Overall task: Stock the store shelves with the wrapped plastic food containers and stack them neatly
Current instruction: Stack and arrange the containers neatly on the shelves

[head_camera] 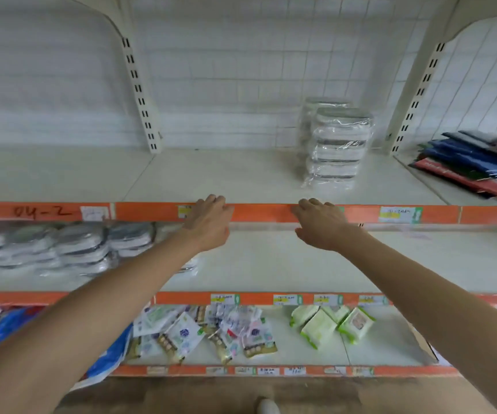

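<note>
Two stacks of wrapped containers (338,147) stand at the right of the top shelf (211,174), one behind the other. The front stack shows about five containers; the rear stack is mostly hidden and cannot be counted. Loose film trails from the foot of the front stack.

More wrapped containers lie in a blurred heap (62,249) at the left of the middle shelf (301,264), too indistinct to count, and partly hidden by the left forearm.

Both hands hold nothing. The left hand (210,222) and right hand (320,224) reach side by side to the orange edge strip (271,212) of the top shelf. The fingers are relaxed and slightly curled, their tips at or over the strip. Whether they touch it cannot be told.

Risks, as judged:
- The front stack is tall and narrow, and a knock from a hand or a newly placed container could tip it.
- The slick film could let upper containers slide.
- The trailing film could snag on fingers.
- A hard push could send the stack against the rear one.

Other items:
- Three shelves are in view.
- About four green packs (331,322) and a scatter of small packets (205,333) lie on the bottom shelf.
- Flat coloured packs (465,165) are piled at far right.
- A shoe tip (268,407) shows below.
</note>
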`<state>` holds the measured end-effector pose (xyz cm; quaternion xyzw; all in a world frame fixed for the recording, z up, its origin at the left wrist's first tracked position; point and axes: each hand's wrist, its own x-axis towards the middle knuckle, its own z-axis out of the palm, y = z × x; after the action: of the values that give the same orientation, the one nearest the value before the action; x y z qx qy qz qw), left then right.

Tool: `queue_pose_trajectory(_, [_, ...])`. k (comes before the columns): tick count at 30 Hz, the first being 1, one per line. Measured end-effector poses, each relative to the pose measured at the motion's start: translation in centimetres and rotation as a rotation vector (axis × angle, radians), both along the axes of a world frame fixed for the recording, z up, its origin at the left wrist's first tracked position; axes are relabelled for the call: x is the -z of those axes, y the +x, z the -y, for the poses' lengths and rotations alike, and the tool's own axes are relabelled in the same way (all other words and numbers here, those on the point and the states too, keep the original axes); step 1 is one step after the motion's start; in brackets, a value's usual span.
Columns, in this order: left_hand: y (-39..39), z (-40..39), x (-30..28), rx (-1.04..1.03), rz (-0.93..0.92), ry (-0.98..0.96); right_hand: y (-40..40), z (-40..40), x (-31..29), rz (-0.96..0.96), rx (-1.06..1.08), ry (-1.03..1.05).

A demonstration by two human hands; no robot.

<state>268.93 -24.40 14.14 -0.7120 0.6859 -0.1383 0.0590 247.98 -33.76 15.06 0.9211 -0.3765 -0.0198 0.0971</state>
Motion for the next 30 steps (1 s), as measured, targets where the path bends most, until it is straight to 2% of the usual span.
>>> queue_pose_trajectory(4, [2.7,-6.8,2.1,-0.129,0.004,0.086,3.4,-5.0,1.4,-0.068,-0.115,0.034])
queue_pose_trajectory(8, [4.1,-13.1,3.0,-0.237,-0.069,0.166,6.7,-9.0,2.2,-0.098,-0.220,0.059])
queue_pose_trajectory(14, [6.0,-19.1,4.0,-0.358,-0.106,0.228,10.1,-13.3,3.9,-0.139,-0.308,0.167])
queue_pose_trajectory(17, [6.8,-20.0,4.2,-0.383,-0.110,0.220,11.2,-13.6,4.1,-0.147,-0.331,0.195])
queue_pose_trajectory(22, [7.9,-19.6,6.3,-0.397,-0.237,0.205,13.5,-12.5,6.2,-0.159,-0.353,0.249])
queue_pose_trajectory(30, [11.8,-14.1,14.3,-0.404,-0.269,0.153,18.8,-7.6,14.2,-0.088,-0.343,0.314])
